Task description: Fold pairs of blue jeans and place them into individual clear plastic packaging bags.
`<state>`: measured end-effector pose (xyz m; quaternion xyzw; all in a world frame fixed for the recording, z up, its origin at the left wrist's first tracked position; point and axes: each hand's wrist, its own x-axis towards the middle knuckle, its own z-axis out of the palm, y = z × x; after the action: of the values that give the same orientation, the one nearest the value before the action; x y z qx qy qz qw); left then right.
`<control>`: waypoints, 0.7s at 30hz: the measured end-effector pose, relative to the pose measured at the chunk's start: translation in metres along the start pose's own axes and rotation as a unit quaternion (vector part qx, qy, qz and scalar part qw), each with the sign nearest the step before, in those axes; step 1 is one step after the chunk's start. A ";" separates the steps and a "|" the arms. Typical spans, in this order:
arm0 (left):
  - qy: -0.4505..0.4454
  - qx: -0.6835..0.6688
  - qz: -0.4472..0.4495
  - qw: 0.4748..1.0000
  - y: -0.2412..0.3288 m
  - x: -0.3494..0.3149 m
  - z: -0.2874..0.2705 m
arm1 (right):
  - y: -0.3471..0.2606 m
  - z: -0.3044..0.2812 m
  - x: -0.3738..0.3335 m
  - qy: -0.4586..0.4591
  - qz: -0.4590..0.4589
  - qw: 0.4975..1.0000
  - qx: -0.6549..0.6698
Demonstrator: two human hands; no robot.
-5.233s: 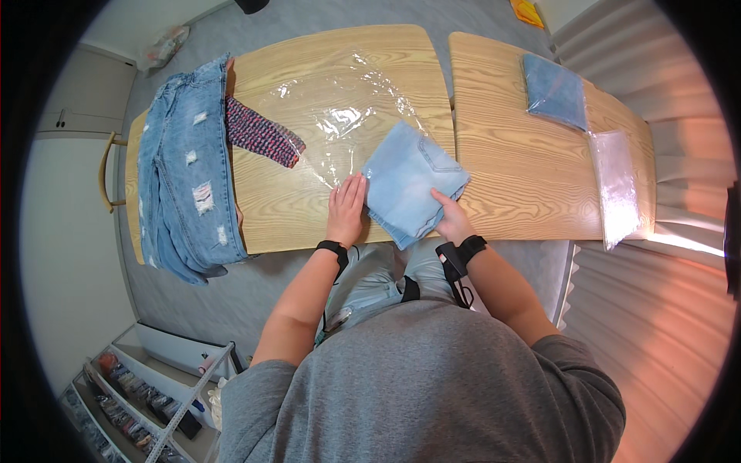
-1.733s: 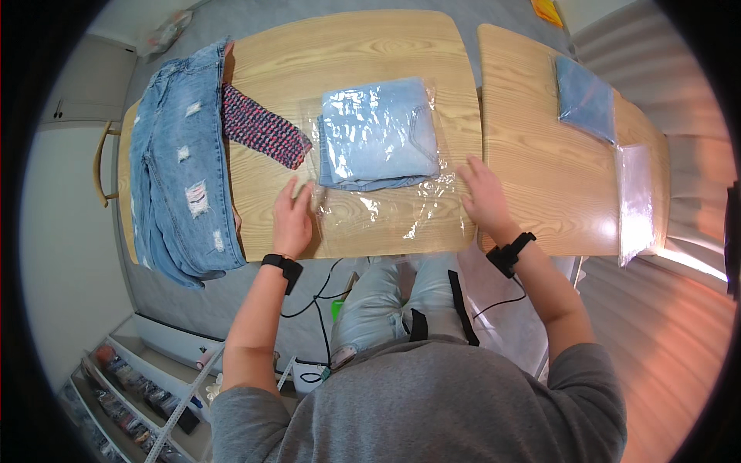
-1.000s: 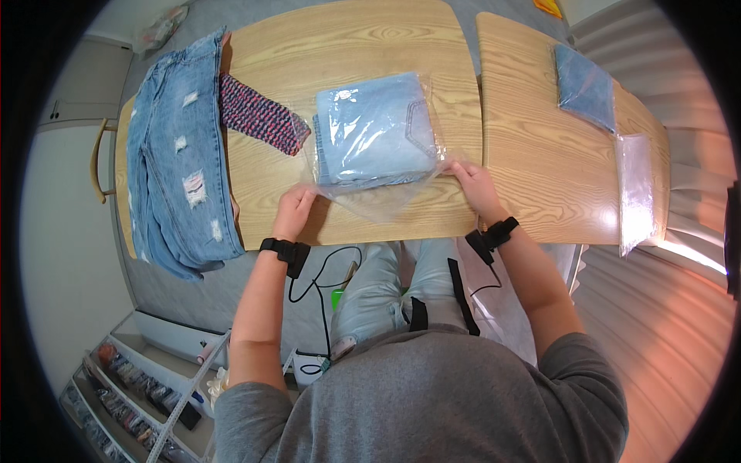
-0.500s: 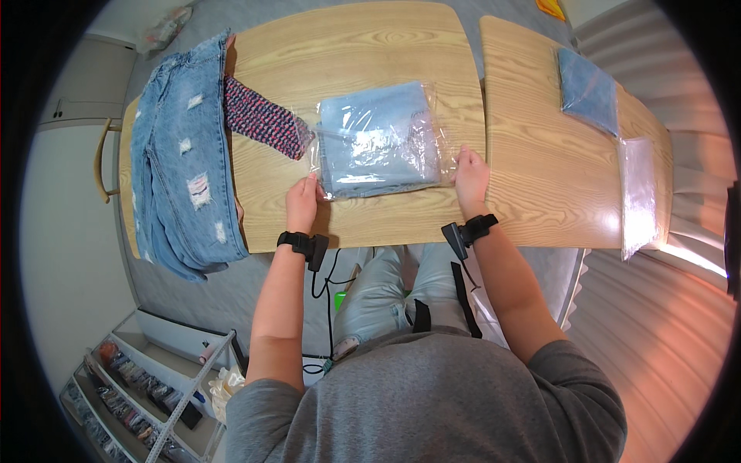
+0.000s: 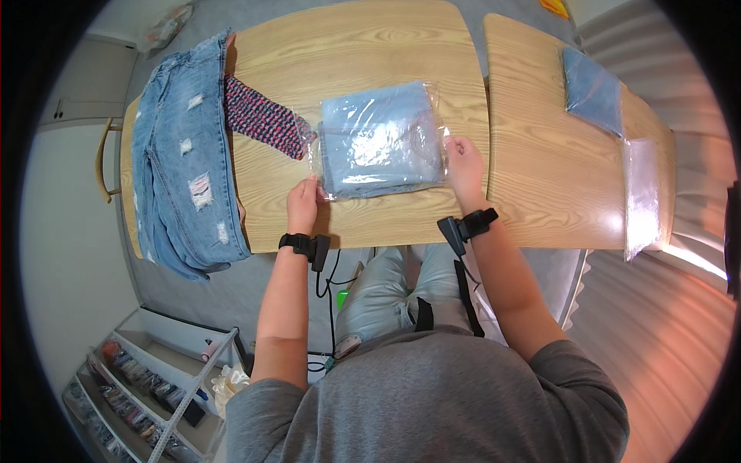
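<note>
A clear plastic bag (image 5: 441, 166) with folded light-blue jeans (image 5: 374, 147) inside lies flat on the wooden table (image 5: 355, 54), shining with glare. At its near left corner, my left hand (image 5: 302, 202) pinches the plastic. My right hand (image 5: 465, 166) has its fingers closed on the bag's right edge, about halfway up. Next to the bag's left side lies a knitted piece (image 5: 266, 119) in dark and pink, partly hidden under ripped blue jeans (image 5: 181, 162). Those jeans are spread across the table's left end and hang over its near edge.
On a second table (image 5: 540, 170) to the right lie another blue folded garment in plastic (image 5: 593, 91) and a flat stack of clear bags (image 5: 641, 193). A chair (image 5: 104, 160) stands at the far left. A shelf rack (image 5: 147, 393) with packed goods is at lower left.
My right hand has moved up along the bag's right edge, drawing the plastic closer around the folded jeans. The left hand stays at the near left corner.
</note>
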<state>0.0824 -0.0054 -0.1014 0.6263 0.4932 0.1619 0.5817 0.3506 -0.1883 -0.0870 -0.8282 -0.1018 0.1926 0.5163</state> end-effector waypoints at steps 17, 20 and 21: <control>-0.021 -0.035 -0.006 0.999 -0.004 -0.003 -0.005 | -0.006 0.007 0.007 0.039 -0.029 0.985 -0.165; -0.014 0.009 0.008 1.000 0.002 -0.005 -0.005 | -0.021 0.016 -0.028 0.114 -0.222 0.956 -0.156; -0.012 0.018 0.017 1.000 0.003 -0.006 -0.005 | -0.025 0.021 -0.045 0.060 -0.290 0.943 -0.152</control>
<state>0.0776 -0.0069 -0.0952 0.6469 0.4785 0.1549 0.5732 0.3020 -0.1769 -0.0633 -0.8415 -0.3343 -0.0329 0.4232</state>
